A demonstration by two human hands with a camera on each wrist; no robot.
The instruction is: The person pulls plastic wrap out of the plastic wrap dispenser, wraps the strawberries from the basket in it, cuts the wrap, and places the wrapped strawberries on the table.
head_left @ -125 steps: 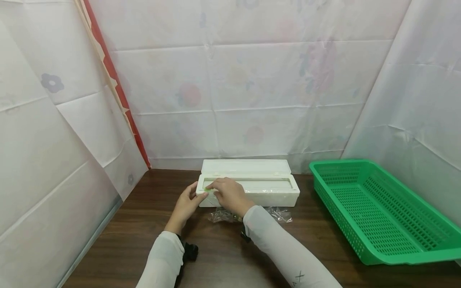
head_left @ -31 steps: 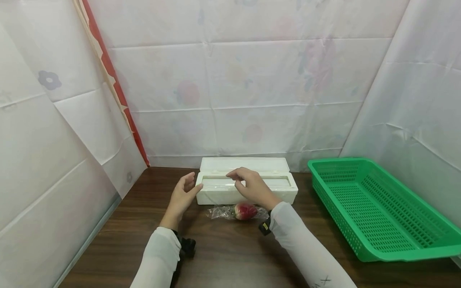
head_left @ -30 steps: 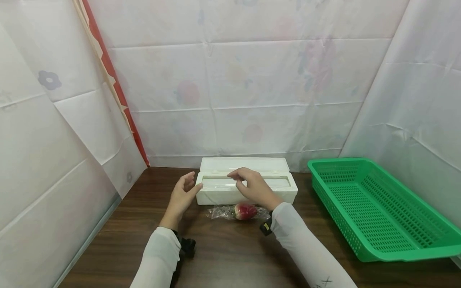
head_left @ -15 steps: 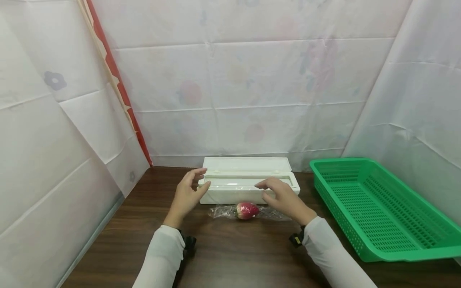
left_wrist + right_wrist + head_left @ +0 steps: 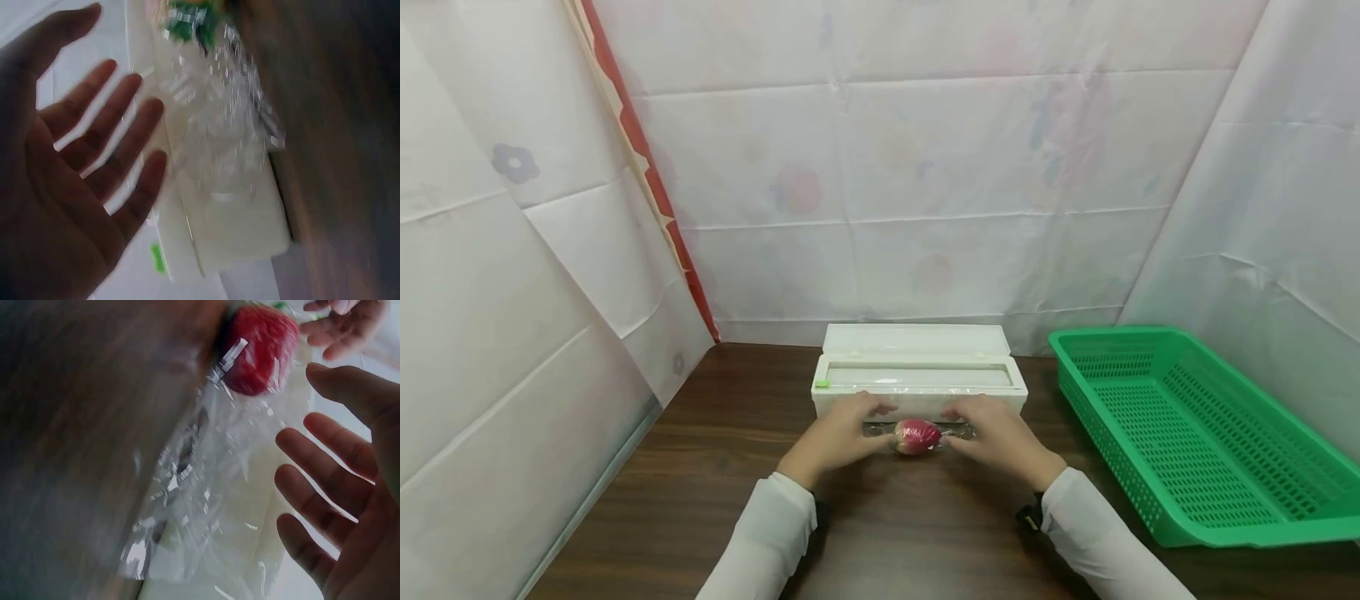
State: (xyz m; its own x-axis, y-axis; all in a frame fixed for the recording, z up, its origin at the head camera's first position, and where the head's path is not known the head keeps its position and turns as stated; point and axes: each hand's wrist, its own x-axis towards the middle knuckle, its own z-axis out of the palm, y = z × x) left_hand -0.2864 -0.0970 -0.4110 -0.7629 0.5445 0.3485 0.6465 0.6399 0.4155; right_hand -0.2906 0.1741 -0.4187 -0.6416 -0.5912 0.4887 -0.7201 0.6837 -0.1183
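A red fruit (image 5: 917, 437) with a pale end lies on the table in front of a white cling film dispenser (image 5: 917, 404), its lid raised. Clear film (image 5: 212, 444) wraps it, with loose ends spreading to both sides; green shows at the fruit's left end in the left wrist view. My left hand (image 5: 842, 435) is at the left of the fruit, fingers spread, over the film's left end. On the other side, my right hand (image 5: 996, 437) hovers likewise over the film's right end. Neither hand grips anything; contact with the film cannot be told.
The dispenser's green slider (image 5: 822, 384) sits at its left end. A green plastic basket (image 5: 1206, 533) stands at the right of the dark wooden table (image 5: 917, 533). White patterned sheeting (image 5: 925, 167) hangs behind and along both sides.
My right hand has left the slider at the dispenser's left end and slid rightward along it. Both hands have now come down toward the wrapped fruit, the left moving right.
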